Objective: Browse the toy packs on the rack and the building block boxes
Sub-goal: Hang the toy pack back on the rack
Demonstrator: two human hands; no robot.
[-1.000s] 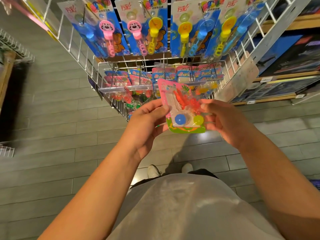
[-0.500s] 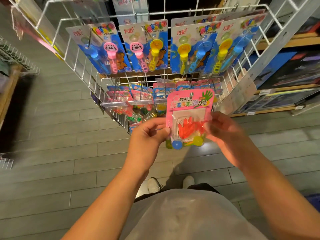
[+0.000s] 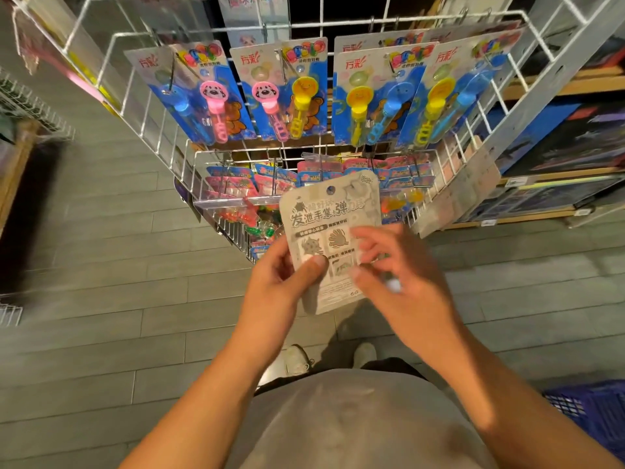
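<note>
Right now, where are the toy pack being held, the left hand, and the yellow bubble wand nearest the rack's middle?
toy pack (image 3: 329,211), head view, on the grey printed back of the card.
left hand (image 3: 280,282), head view, on the back of the hand.
yellow bubble wand (image 3: 302,96), head view, on its round yellow head.

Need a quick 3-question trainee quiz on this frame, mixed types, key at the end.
1. True or false: the toy pack in the hands shows its grey printed back to the camera.
2. Which hand pinches the pack with its thumb on the card? A) left hand B) right hand C) neither
3. Fill in: the bubble wand packs hang on the wire ____, above the row of smaller packs.

Key: 1 true; 2 A, the left thumb lies on the card's lower part, while the right hand is blurred and its fingers only lie over the card's right side; 3 rack.
</note>
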